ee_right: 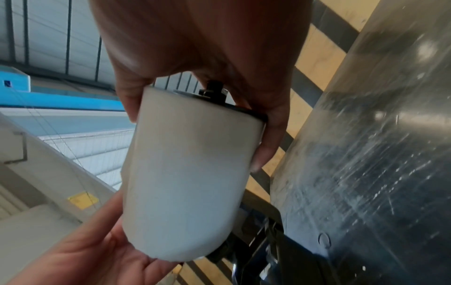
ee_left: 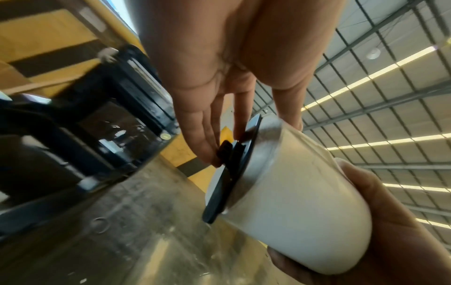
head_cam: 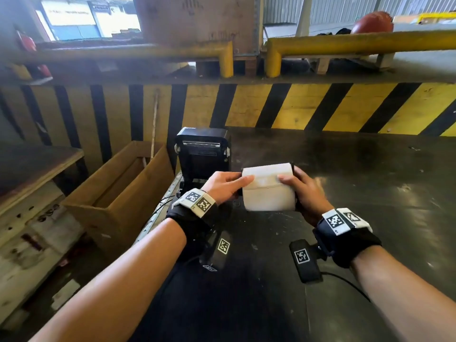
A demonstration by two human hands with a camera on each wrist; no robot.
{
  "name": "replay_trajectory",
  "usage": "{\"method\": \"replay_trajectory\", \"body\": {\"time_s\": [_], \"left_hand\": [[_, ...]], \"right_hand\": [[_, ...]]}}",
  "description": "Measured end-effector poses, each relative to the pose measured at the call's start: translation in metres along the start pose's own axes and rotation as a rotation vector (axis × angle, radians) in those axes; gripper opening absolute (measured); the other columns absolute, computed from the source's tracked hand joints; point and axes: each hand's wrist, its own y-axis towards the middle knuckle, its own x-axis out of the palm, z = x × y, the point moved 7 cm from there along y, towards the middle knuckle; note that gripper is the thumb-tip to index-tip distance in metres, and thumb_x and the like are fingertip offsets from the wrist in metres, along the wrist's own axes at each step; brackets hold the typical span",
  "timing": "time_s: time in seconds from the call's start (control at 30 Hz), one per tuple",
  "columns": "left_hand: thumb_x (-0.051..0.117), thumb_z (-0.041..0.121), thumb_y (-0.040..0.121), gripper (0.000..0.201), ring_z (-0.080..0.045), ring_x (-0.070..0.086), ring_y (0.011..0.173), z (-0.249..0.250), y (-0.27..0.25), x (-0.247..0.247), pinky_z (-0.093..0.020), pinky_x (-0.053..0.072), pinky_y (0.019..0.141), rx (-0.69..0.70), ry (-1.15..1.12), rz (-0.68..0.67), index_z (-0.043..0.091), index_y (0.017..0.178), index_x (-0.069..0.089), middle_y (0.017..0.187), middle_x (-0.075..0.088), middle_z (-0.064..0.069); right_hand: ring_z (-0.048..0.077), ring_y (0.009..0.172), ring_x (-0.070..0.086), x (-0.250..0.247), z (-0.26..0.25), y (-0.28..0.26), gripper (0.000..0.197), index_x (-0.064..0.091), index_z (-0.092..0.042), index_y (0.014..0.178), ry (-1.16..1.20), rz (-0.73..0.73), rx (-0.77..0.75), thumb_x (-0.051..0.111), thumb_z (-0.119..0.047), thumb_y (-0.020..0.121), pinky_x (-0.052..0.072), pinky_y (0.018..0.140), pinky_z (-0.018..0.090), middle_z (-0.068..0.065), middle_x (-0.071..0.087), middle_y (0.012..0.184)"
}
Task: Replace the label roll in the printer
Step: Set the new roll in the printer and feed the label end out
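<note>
surface: dark scuffed metal table (head_cam: 357, 183) | on it: black printer (head_cam: 203, 154), far-left corner

White label roll (head_cam: 269, 187), black printer (head_cam: 203, 149), yellow-and-black striped wall (head_cam: 283, 107), brown cardboard box (head_cam: 118, 196)

A warehouse loading area: yellow-and-black hazard striping (head_cam: 283, 107) along a dock wall, yellow guard rails (head_cam: 357, 43), wooden pallets (head_cam: 29, 218), corrugated metal roofing (ee_left: 390, 115) overhead.
</note>
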Motion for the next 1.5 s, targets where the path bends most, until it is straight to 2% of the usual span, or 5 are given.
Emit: {"method": "replay_trajectory", "body": {"time_s": [0.13,0.47,0.67,0.83,1.5], "left_hand": [[0.063,0.020,0.086,0.030,-0.020,0.067,0.092,-0.030,-0.007,-0.027,-0.028,0.059,0.082,-0.069,-0.149,-0.046,0.008,0.114,0.063,0.108,0.068,-0.013],[0.076,0.046,0.064,0.059,-0.029,0.061,0.115,-0.086,-0.001,-0.115,-0.050,0.044,0.104,-0.150,-0.149,-0.100,0.027,0.118,0.063,0.120,0.066,-0.010],[0.058,0.015,0.089,0.040,-0.031,0.063,0.108,-0.115,0.012,-0.156,-0.039,0.054,0.093,-0.196,-0.314,-0.160,0.005,0.127,0.053,0.121,0.063,-0.019],[0.057,0.015,0.089,0.037,-0.020,0.066,0.095,-0.130,0.028,-0.183,-0.025,0.058,0.079,-0.239,-0.328,-0.215,0.006,0.125,0.054,0.106,0.067,-0.009],[0.069,0.041,0.077,0.060,-0.021,0.064,0.107,-0.144,0.087,-0.186,-0.047,0.049,0.099,0.007,0.181,-0.226,0.024,0.131,0.051,0.117,0.067,-0.006]], "right_hand": [[0.017,0.087,0.064,0.039,0.009,0.003,0.047,0.062,-0.025,0.107,-0.057,-0.075,0.001,0.068,-0.039,0.063,0.052,0.073,0.038,0.002,0.069,0.098],[0.021,0.098,0.063,0.132,0.029,0.030,0.070,0.059,-0.023,0.114,-0.120,-0.092,0.076,0.072,-0.049,0.051,0.050,0.091,0.045,0.006,0.066,0.112],[0.024,0.102,0.063,0.167,0.046,0.056,0.075,0.060,-0.018,0.112,-0.119,0.045,0.143,0.067,-0.068,0.057,0.051,0.088,0.043,0.010,0.065,0.117],[0.014,0.074,0.056,0.175,0.066,0.063,0.010,0.062,-0.017,0.083,-0.082,0.208,0.125,0.053,-0.019,0.088,0.047,0.068,0.027,0.004,0.063,0.081],[0.024,0.097,0.066,0.149,0.089,0.109,0.023,0.071,-0.005,0.100,-0.502,0.263,0.095,0.065,-0.017,0.082,0.049,0.097,0.039,0.017,0.072,0.103]]}}
